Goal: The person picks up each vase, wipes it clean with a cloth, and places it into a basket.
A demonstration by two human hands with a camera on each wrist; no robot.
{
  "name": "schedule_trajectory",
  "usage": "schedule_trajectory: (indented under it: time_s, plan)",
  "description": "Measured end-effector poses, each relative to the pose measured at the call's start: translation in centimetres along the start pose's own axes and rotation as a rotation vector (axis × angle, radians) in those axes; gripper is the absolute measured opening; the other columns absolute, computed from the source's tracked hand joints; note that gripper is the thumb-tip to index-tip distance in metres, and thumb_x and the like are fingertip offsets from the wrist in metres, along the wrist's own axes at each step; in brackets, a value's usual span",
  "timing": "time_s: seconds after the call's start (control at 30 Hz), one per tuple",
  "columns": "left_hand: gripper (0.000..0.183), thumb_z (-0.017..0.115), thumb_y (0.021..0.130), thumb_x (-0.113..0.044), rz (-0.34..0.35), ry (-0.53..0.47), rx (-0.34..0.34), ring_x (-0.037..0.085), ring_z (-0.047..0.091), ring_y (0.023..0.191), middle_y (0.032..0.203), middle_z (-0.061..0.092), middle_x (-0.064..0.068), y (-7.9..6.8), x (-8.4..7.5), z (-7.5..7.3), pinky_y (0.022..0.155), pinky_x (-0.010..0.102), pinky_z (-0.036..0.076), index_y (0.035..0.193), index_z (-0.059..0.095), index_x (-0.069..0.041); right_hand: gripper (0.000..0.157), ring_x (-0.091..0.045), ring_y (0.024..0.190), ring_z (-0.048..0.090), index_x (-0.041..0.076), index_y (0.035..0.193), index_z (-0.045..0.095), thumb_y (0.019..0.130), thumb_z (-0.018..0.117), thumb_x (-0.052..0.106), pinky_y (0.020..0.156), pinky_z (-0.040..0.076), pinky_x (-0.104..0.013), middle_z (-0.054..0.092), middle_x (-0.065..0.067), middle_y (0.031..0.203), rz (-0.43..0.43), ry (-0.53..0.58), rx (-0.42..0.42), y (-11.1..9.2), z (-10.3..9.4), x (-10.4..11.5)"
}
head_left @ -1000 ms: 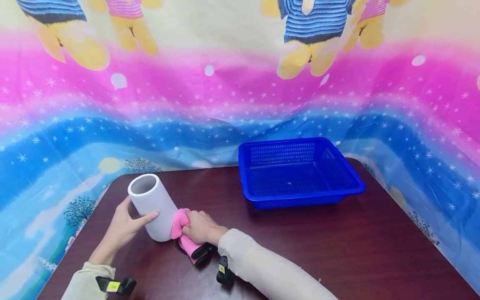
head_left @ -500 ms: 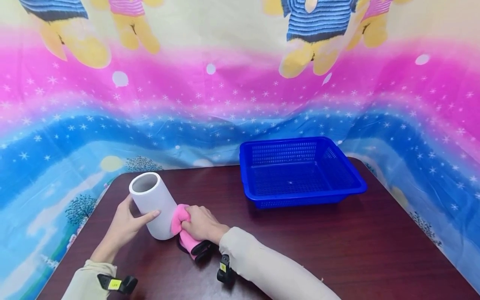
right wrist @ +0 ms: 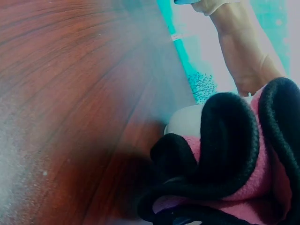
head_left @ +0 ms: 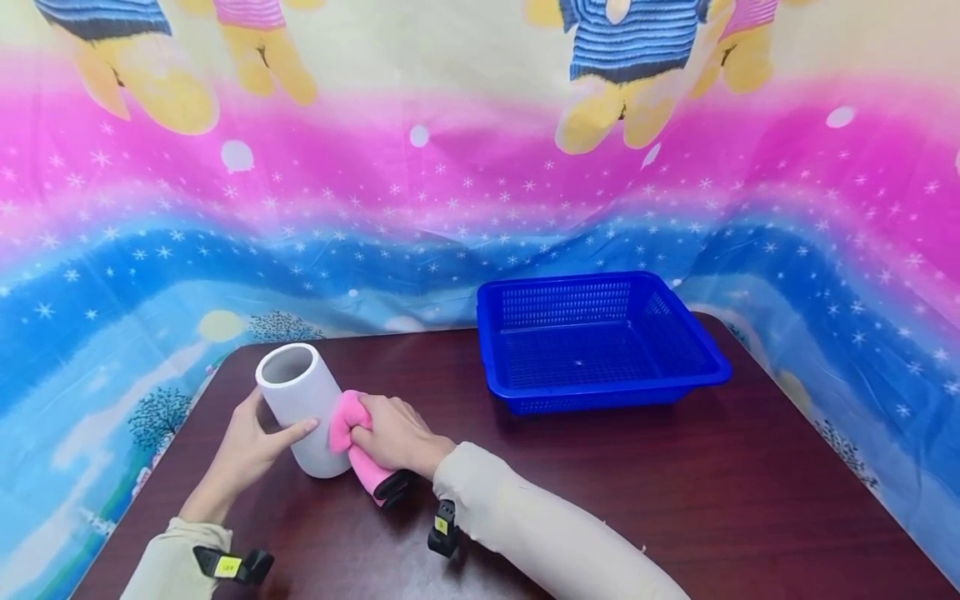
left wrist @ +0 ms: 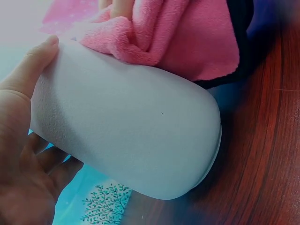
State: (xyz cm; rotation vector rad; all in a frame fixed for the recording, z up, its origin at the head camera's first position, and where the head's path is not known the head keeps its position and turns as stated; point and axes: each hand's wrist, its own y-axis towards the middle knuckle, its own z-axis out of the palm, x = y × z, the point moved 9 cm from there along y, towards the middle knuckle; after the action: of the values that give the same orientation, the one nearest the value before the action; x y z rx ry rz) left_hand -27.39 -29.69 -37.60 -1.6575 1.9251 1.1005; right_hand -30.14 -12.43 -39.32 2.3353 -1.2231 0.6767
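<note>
A white vase (head_left: 307, 417), a smooth cylinder with an open top, stands on the left side of the table in the head view. My left hand (head_left: 251, 446) grips its left side, with the thumb across the front. My right hand (head_left: 401, 433) holds a bunched pink cloth (head_left: 348, 421) with black edging against the vase's right side. In the left wrist view the cloth (left wrist: 187, 42) lies along the wall of the vase (left wrist: 136, 122). Folds of the cloth (right wrist: 229, 145) fill the lower right of the right wrist view and hide most of the vase there.
A blue plastic basket (head_left: 603, 392) with perforated sides stands at the back right of the dark wooden table (head_left: 675, 483). Behind the table hangs a printed curtain (head_left: 420, 208). Each sleeve carries a black wrist camera, one of them the right camera (head_left: 443, 529).
My right hand and the cloth have moved up and slightly left along the side of the vase. The left hand and the vase stay nearly still.
</note>
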Motion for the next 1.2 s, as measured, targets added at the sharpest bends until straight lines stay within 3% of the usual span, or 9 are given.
schedule_trajectory:
  time_s: [0.17,0.4,0.67,1.2]
  plan:
    - [0.074,0.081,0.087,-0.023,-0.006,0.004,0.004,-0.017,0.045,0.107,0.136,0.060,0.013,0.1,0.1,0.1,0.091,0.034,0.049,0.149,0.043,-0.010,0.006,-0.006,0.065,0.054,0.024,0.095,0.059,0.091,0.063,0.022,0.058,0.042,-0.020,0.057,0.010,0.075,0.009,-0.014,-0.018,0.0,-0.5,0.4]
    - [0.073,0.082,0.085,-0.022,0.014,0.007,-0.006,-0.015,0.046,0.108,0.133,0.060,0.006,0.0,0.0,0.1,0.089,0.020,0.045,0.148,0.045,-0.011,0.007,-0.003,0.066,0.056,0.028,0.094,0.057,0.092,0.063,0.025,0.058,0.043,-0.019,0.059,0.013,0.077,0.016,0.003,-0.042,-0.2,-1.2,0.9]
    - [0.072,0.082,0.084,-0.017,0.048,-0.025,-0.016,-0.012,0.051,0.105,0.120,0.052,-0.028,-0.1,-0.2,0.1,0.084,0.012,0.046,0.146,0.047,-0.011,0.010,-0.005,0.065,0.055,0.023,0.096,0.053,0.095,0.062,0.027,0.057,0.043,-0.020,0.054,0.007,0.075,-0.015,-0.021,-0.088,0.0,-2.7,2.3]
    - [0.070,0.081,0.085,-0.014,0.065,-0.059,-0.007,-0.011,0.055,0.102,0.117,0.053,-0.031,0.0,-0.1,0.1,0.081,0.016,0.050,0.145,0.046,-0.009,0.015,-0.003,0.060,0.053,0.023,0.099,0.051,0.097,0.063,0.032,0.051,0.041,-0.020,0.054,0.009,0.074,-0.051,-0.054,-0.161,-0.1,-5.4,5.1]
